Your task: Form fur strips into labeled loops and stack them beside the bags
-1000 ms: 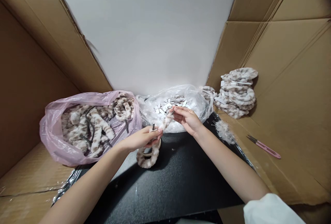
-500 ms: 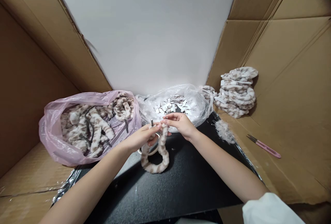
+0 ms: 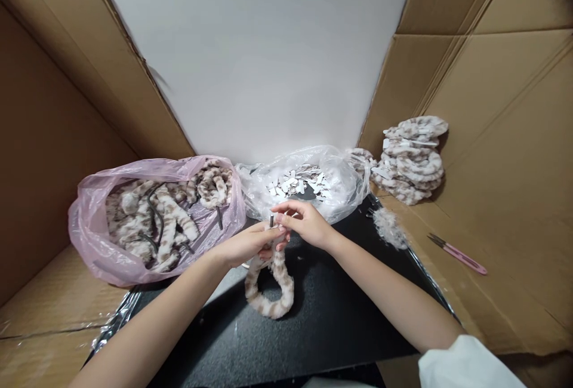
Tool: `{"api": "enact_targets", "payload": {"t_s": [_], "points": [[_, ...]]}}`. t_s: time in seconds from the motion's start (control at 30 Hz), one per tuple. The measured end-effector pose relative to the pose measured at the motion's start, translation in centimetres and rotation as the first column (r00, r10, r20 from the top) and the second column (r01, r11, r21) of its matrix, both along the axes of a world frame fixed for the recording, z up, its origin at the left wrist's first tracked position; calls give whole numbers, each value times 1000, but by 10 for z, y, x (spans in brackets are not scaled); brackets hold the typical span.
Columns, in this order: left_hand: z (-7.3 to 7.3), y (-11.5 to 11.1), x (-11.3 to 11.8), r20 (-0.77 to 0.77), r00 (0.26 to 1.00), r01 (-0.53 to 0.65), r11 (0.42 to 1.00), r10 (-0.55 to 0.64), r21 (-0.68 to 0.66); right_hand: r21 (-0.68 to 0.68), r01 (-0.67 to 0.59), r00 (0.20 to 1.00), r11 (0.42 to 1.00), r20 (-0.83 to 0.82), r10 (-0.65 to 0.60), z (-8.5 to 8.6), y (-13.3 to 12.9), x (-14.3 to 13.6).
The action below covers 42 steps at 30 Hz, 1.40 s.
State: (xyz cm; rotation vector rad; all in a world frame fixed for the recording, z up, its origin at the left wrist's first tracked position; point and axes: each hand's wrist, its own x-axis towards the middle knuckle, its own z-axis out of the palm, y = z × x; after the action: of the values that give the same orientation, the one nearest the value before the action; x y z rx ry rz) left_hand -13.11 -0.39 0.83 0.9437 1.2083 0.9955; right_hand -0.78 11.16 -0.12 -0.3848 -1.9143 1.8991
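Note:
A fluffy white and brown loop [image 3: 270, 306] hangs below my hands, over the black table [image 3: 313, 328]. My left hand [image 3: 253, 242] is closed on the upper part of this loop, where its ends come together. A short dark rod tip [image 3: 271, 219] sticks up from the fluffy fabric between my hands. My right hand [image 3: 304, 221] is closed at the same spot, its fingertips against the rod tip and the fabric. The fingers hide how the two ends meet.
A pink bag [image 3: 94, 256] of fluffy pieces and dark cords lies left. Behind my hands is a clear bag [image 3: 344, 194] with white tags. To the right are stacked fluffy loops [image 3: 414, 164], a clump of clear bits [image 3: 388, 227] and pink snips [image 3: 463, 258]. Cardboard walls stand at both sides.
My right hand has moved slightly left and down, over the rod tip. The loop's ends are now together in my hands, and the loop hangs a little lower. The pale ring is mostly hidden.

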Motion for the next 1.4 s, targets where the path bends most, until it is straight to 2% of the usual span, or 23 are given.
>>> {"api": "enact_targets", "payload": {"t_s": [0.13,0.2,0.3,0.47,0.57,0.67,0.73,0.87,1.03,1.1,1.23,1.4], "points": [[4,1,1,103,975,-206,975,197,86,24,110,994,994,-29,-109,-1,-1,0],[7,0,-1,146,953,-284,950,266,127,-53,21,1000,998,-15,-22,0,-2,0],[14,-3,-2,123,947,-314,937,297,156,-201,-127,992,971,2,130,3,-9,1],[17,-6,1,-50,936,-328,913,349,244,-319,-79,991,945,80,110,7,-23,2],[14,-7,0,-145,913,-327,897,381,296,-255,-115,986,960,86,141,7,-26,3],[11,-7,-3,-152,889,-370,873,432,318,-176,-185,976,967,79,202,8,-25,4],[12,-6,-5,-104,855,-453,828,509,330,-169,-197,974,966,78,212,9,-24,5],[22,-5,-13,112,726,-672,666,679,323,-178,-233,969,956,42,244,12,-23,6],[39,-5,-30,392,589,-808,524,707,271,-159,-273,962,949,-35,271,11,-24,3],[43,-5,-37,459,553,-830,506,695,234,-147,-284,959,947,-54,279,10,-23,2],[54,-7,-48,494,510,-849,503,704,160,-138,-280,958,950,-102,268,12,-18,3],[77,-16,-58,539,437,-889,435,720,140,-134,-321,946,938,-104,308,19,-19,6]]}}
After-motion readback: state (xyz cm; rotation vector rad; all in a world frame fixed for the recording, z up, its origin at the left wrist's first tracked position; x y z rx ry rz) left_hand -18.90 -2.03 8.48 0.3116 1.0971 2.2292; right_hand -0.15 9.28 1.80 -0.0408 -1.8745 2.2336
